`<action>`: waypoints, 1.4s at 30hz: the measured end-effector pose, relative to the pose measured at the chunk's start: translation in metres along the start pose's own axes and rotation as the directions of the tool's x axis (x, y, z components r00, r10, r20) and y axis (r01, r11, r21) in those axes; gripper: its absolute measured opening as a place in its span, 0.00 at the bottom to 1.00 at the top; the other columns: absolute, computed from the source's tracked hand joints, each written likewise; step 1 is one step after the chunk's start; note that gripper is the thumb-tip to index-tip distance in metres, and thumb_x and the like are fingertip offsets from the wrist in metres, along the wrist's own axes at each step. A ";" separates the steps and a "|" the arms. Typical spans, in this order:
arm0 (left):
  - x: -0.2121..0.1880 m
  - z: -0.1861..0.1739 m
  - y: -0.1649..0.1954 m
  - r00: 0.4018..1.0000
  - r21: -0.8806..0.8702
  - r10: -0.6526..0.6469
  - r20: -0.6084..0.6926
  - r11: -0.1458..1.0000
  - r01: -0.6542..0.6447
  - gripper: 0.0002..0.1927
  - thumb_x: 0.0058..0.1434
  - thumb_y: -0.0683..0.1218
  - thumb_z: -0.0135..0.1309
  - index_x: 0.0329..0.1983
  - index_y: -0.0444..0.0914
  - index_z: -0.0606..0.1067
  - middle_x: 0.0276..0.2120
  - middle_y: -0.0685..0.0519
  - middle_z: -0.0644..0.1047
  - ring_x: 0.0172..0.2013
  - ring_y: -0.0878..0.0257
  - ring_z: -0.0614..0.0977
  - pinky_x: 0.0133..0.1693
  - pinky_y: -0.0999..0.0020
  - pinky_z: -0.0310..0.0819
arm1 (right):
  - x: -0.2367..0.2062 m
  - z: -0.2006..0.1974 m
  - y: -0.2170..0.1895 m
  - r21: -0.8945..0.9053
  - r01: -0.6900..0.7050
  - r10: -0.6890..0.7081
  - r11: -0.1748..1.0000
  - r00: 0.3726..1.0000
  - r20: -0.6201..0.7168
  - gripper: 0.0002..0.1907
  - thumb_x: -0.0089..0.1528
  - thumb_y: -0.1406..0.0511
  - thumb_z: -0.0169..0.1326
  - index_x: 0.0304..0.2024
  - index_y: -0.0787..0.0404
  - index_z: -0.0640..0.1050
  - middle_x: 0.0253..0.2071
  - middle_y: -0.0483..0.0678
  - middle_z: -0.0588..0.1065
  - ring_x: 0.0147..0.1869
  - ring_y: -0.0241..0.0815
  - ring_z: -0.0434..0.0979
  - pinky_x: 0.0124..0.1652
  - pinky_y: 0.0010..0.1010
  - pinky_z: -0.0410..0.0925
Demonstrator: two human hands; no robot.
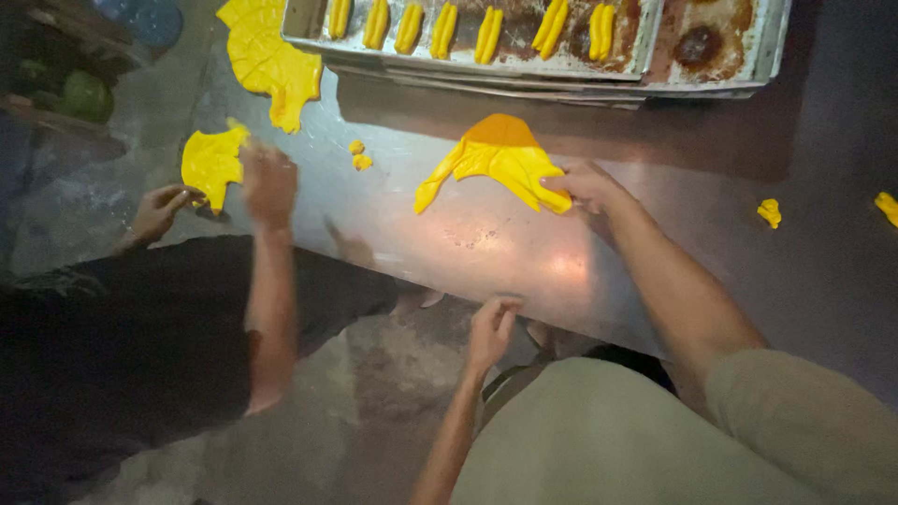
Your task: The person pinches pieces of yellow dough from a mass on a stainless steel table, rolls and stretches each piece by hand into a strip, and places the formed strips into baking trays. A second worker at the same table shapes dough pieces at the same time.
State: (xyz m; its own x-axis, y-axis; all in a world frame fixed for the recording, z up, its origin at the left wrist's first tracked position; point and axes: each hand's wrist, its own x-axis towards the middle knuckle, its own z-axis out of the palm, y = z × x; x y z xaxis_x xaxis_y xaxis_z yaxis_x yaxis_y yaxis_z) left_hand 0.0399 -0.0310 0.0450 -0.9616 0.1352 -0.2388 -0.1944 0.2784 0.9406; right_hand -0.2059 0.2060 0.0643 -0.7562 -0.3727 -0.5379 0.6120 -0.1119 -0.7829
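Dough sheet [500, 161], yellow and folded into a rough wedge, lies on the metal table [486, 238] in front of you, just below the baking tray [468, 61]. Your right hand [582, 185] grips the sheet's right-hand corner, fingers closed over the edge and pressing it to the surface. Your left hand [492, 329] rests on the table's near edge, fingers curled against the rim and holding nothing.

The tray carries a row of yellow dough strips [447, 28], laid in pairs along its length; its right section shows dark baked stains. Two small dough crumbs [358, 155] lie on the table to the left of the sheet. Further scraps [769, 212] lie well apart at the right.

At the left, a co-worker in a dark garment handles a second dough piece [211, 165] with both hands. A larger ridged dough sheet [267, 56] lies beyond it, beside the tray's left end.
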 end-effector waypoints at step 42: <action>0.041 0.379 0.111 0.672 0.472 0.535 0.512 0.479 -0.741 0.26 0.64 0.41 0.53 0.65 0.31 0.67 0.57 0.37 0.74 0.59 0.40 0.76 0.57 0.53 0.73 | -0.367 -0.305 0.120 -0.808 0.307 -0.618 0.503 0.781 -0.088 0.09 0.58 0.70 0.61 0.41 0.64 0.78 0.46 0.51 0.78 0.48 0.45 0.80 0.49 0.34 0.72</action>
State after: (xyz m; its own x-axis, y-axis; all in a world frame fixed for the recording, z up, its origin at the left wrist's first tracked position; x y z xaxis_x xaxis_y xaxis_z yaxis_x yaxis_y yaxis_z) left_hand 0.0520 0.3657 0.0476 -0.6510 0.7268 0.2189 0.7103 0.4816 0.5133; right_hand 0.0744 0.6106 0.0724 -0.9894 -0.1405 0.0365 -0.1113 0.5733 -0.8117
